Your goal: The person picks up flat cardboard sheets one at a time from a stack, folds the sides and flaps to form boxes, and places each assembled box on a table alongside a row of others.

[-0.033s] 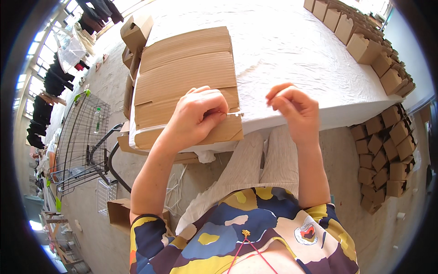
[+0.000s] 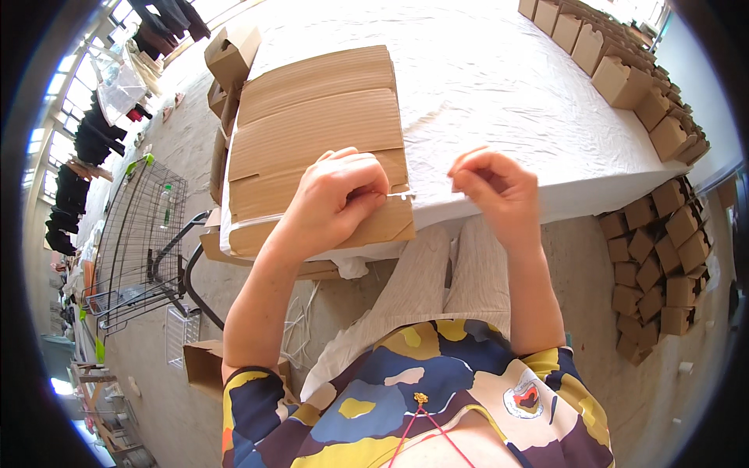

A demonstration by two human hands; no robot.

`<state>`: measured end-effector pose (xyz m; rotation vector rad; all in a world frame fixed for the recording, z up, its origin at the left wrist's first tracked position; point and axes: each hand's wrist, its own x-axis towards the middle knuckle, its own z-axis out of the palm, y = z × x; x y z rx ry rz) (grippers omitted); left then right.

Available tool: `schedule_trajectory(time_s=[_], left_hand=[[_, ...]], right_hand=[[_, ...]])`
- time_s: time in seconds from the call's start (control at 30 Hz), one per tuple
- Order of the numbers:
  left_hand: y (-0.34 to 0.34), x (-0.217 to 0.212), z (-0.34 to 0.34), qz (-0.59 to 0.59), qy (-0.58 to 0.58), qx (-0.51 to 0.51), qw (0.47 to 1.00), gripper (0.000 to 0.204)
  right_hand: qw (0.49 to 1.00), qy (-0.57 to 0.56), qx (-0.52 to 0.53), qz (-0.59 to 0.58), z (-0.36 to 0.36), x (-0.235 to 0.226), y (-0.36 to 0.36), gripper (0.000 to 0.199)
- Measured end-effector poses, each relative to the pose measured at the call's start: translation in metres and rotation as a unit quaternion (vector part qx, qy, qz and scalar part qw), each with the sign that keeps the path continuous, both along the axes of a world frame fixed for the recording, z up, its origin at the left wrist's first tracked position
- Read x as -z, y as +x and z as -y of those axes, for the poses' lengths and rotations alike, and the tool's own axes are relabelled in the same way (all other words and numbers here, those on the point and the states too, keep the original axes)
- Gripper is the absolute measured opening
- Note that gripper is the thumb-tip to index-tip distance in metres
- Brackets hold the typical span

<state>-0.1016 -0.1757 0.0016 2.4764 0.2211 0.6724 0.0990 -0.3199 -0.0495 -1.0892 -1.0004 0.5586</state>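
Note:
A stack of flat brown cardboard point(image 2: 320, 117) lies on the white-covered table in front of me, with a white strap point(image 2: 257, 221) running across its near part. My left hand point(image 2: 335, 199) rests over the near right edge of the stack, its thumb and fingers pinched on the strap. A short knotted bit of the strap sticks out to the right of these fingertips. To the right of the stack, my right hand point(image 2: 499, 195) hovers near the table edge, fingers curled in toward the thumb. Whatever its fingertips may hold is too small to tell.
Rows of brown boxes point(image 2: 620, 82) stand along the table's far right side, over a pile of more boxes point(image 2: 655, 257) on the floor. On the left are a wire cart point(image 2: 140, 242) and a cardboard box point(image 2: 232, 58). The white tablecloth point(image 2: 484, 86) covers the table.
My right hand has shifted slightly left, toward the stack. The left hand stays on the strap.

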Motion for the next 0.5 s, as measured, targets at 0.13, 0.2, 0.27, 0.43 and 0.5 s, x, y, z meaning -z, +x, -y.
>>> schedule_trajectory(time_s=[0.13, 0.2, 0.27, 0.43, 0.5], left_hand=[[-0.001, 0.0, 0.0, -0.007, 0.007, 0.0, 1.0, 0.014], [-0.001, 0.0, 0.001, -0.01, 0.01, -0.001, 1.0, 0.014], [-0.001, 0.0, 0.001, -0.008, 0.015, -0.003, 1.0, 0.014], [-0.001, 0.001, 0.0, -0.01, 0.019, -0.005, 1.0, 0.014], [-0.001, 0.001, 0.001, -0.009, 0.021, -0.005, 1.0, 0.014]], right_hand=[[0.986, -0.144, -0.039, 0.069, 0.004, -0.001, -0.006, 0.03], [0.983, -0.141, -0.043, 0.109, 0.005, -0.001, -0.009, 0.029], [0.982, -0.108, -0.016, 0.157, 0.002, 0.001, -0.015, 0.025], [0.974, -0.072, 0.007, 0.215, 0.003, -0.002, -0.016, 0.02], [0.97, -0.091, 0.008, 0.227, 0.002, -0.002, -0.015, 0.019]])
